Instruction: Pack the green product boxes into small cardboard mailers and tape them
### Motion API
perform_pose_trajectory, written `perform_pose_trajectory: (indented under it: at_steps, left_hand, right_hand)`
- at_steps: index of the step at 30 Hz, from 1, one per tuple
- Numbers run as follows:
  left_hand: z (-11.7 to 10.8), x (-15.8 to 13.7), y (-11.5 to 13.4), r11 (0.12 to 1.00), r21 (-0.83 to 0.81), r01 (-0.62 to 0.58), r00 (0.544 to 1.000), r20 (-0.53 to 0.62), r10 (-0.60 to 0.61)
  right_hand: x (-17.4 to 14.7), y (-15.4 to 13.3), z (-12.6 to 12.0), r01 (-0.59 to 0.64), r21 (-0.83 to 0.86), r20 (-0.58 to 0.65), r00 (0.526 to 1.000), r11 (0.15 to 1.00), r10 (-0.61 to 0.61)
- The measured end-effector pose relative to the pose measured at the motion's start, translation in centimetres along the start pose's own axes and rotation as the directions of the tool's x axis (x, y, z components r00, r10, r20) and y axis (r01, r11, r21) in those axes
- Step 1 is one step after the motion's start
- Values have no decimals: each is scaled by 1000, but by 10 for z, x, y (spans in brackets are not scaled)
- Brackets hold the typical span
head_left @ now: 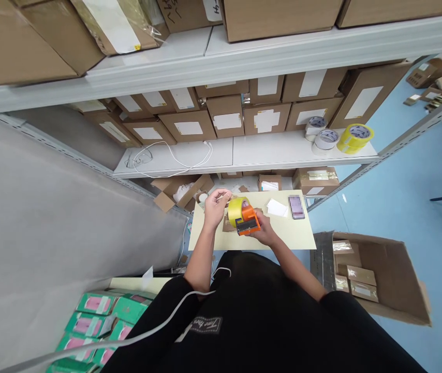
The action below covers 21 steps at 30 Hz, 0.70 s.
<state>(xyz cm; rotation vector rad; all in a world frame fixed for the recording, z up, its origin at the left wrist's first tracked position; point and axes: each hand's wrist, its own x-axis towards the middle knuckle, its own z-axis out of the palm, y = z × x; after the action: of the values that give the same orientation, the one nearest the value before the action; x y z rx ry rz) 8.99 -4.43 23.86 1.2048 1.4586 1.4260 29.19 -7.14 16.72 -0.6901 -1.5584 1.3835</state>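
Observation:
My right hand (264,228) is wrapped round the handle of an orange tape dispenser (249,224) with a dark front plate. The dispenser carries a yellow roll of packing tape (235,211) and is held above the pale table (283,237). Just left of the roll, my left hand (216,204) is closed, thumb and fingers pinched together near the tape; what they hold, if anything, is too small to make out. Partly hidden below the dispenser, a brown cardboard piece (227,226) lies on the table. White paper (277,207) and a purple-grey stack (296,206) lie to the right.
Beyond the table stands a shelf (271,150) with labelled boxes, a white cable (174,160), white tape rolls (326,140) and yellow ones (355,138). A large open carton (392,264) with small boxes is on the right floor. Green-and-pink boxes (128,311) are stacked lower left.

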Motion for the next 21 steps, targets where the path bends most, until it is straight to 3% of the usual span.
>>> perform_pose_trajectory:
  at_steps: [9, 14, 18, 21]
  left_hand:
    - [47, -24, 2, 984, 144, -103, 965, -226, 134]
    - [51, -21, 0, 981, 156, -120, 950, -267, 159]
    - [52, -21, 1, 970, 200, -137, 923, -329, 198]
    - [51, -21, 0, 968, 222, -118, 938, -296, 182]
  right_hand:
    - [2, 11, 23, -53, 133, -77, 995, 990, 64]
    - [2, 16, 28, -109, 184, -172, 975, 977, 141]
    - [2, 22, 35, -124, 334, -304, 924, 934, 232]
    - [0, 22, 39, -98, 416, -339, 906, 904, 255]
